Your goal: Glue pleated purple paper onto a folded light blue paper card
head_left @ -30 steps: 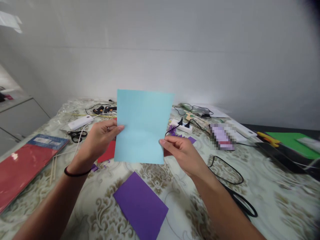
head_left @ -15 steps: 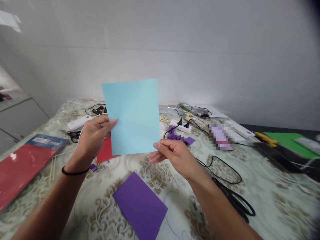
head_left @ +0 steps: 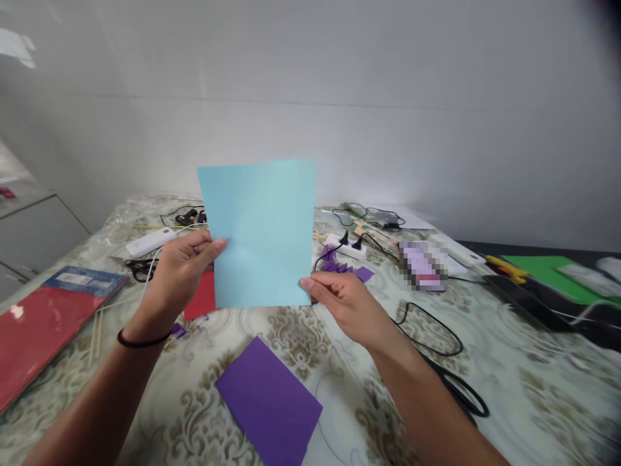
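A light blue sheet of paper [head_left: 262, 236] is held upright above the table, facing me. My left hand [head_left: 187, 272] pinches its left edge between thumb and fingers, about midway up. Near the lower right corner, my right hand [head_left: 342, 298] pinches the opposite edge. A purple sheet of paper [head_left: 269, 401] lies flat below, close to me. Partly hidden behind my left hand and the blue sheet is a red piece of paper [head_left: 200, 299]. Small purple scraps [head_left: 178, 331] lie beside it.
Red packaged paper [head_left: 43, 330] lies at the left. Black-handled scissors [head_left: 140, 268] sit behind my left wrist, and larger black handles [head_left: 460, 391] by my right forearm. A white power strip [head_left: 347, 246], folded purple paper [head_left: 334, 265] and cables are farther back. A green sheet [head_left: 548, 275] lies right.
The blue sheet has turned slightly and its right edge has shifted a little to the right. My right hand's fingers have drawn in closer at the corner. The view has moved slightly.
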Motion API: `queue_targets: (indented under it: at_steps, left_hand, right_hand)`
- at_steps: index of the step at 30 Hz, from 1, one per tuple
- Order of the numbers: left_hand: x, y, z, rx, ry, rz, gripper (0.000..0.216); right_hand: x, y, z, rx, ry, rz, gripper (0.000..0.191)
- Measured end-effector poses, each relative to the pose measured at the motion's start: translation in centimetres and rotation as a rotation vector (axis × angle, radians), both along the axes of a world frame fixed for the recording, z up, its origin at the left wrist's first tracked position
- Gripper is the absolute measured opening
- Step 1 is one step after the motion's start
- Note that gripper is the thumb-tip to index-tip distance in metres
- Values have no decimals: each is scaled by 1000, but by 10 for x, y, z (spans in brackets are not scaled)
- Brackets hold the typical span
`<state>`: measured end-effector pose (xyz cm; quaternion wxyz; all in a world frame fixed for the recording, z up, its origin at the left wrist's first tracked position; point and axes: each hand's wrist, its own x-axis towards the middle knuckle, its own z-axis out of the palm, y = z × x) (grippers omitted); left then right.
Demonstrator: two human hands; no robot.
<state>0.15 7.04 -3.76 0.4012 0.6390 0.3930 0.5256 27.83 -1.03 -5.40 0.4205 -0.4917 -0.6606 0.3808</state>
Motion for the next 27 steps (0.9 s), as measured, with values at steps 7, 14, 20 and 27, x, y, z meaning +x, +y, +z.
queue_targets:
  at_steps: [7, 14, 20, 27]
  left_hand:
    - [2, -4, 5, 132, 173, 53, 21]
    - [2, -7, 5, 174, 231, 40, 28]
    - [3, -11, 7, 156, 237, -6, 28]
    - [6, -12, 10, 175, 272, -89, 33]
  right_hand:
    - [1, 2, 4, 3, 186, 56, 41]
    - [4, 3, 2, 66, 191, -59, 44]
    - [2, -1, 4, 116, 215, -135, 42]
    - [7, 2, 0, 96, 288, -108, 39]
